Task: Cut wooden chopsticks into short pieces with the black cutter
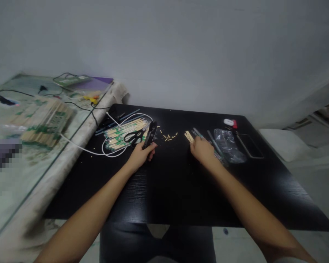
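My left hand is closed around a black elongated tool, its kind unclear, above the table's middle left. Beside it, black-handled scissors lie on packs of wrapped wooden chopsticks. Several short cut wooden pieces are scattered between my hands. My right hand grips a few pale wooden sticks, their ends pointing toward the far left. Close by it lie thin wrapper strips and a crumpled clear plastic bag.
On the black table, a white cable loops around the packs. A phone-like dark slab and a white-and-red item sit right. The left glass-topped table carries more chopstick packs. A white stool stands right.
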{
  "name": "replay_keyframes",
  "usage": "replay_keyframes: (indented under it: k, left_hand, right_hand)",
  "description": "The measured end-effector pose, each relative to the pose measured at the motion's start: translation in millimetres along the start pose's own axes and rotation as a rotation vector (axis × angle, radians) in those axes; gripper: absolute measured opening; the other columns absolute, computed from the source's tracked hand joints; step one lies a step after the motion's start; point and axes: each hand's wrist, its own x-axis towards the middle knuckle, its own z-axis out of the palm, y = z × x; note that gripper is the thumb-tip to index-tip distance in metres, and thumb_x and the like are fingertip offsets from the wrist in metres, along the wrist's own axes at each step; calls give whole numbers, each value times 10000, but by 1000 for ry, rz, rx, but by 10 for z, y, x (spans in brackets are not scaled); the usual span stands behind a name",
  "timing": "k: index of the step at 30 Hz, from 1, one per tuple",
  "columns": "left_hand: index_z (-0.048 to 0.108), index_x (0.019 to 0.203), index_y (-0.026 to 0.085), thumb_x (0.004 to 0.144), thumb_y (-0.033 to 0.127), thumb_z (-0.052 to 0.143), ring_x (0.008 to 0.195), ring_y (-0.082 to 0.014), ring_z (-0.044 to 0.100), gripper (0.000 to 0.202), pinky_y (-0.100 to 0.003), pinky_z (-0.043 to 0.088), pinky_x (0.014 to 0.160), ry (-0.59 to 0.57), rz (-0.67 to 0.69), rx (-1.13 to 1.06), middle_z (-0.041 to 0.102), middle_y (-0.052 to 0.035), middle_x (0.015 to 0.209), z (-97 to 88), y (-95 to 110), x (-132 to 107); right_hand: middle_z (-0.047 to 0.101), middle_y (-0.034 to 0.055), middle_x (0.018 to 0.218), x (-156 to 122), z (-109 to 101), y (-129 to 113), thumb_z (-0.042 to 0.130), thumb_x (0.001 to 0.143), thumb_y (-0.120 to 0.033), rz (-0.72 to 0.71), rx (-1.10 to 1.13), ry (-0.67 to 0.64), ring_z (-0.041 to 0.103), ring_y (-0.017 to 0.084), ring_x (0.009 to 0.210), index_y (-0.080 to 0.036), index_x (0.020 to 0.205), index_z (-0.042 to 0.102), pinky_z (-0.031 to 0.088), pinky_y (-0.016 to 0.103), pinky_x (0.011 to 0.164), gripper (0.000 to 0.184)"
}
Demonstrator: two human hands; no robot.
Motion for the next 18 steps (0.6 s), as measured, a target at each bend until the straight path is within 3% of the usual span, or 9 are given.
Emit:
replay_keyframes:
  k: [4,13,18]
  left_hand:
    - [631,894,153,798,486,727,485,-105,513,360,-239,404,455,26,26,7,573,26,643,-23,-18,34]
    - [644,951,184,896,483,636,523,-122,545,304,-250,431,522,103,216,260,588,24,671,-79,-87,32]
    - [661,934,194,900,443,619,577,-135,557,255,-259,442,587,130,262,415,599,25,680,-35,-120,6]
  right_hand:
    - [633,270,1240,-21,29,36,517,1013,-337,-38,8,31,626,396,1196,-61,1261,586,511,455,943,377]
    - [640,257,1197,-16,178,236,592,978,-363,-156,106,116,614,396,1128,-73,1235,617,500,496,944,388]
    - [639,204,1185,-6,308,349,616,947,-326,-266,197,228,620,359,1051,-140,1173,682,522,485,906,300]
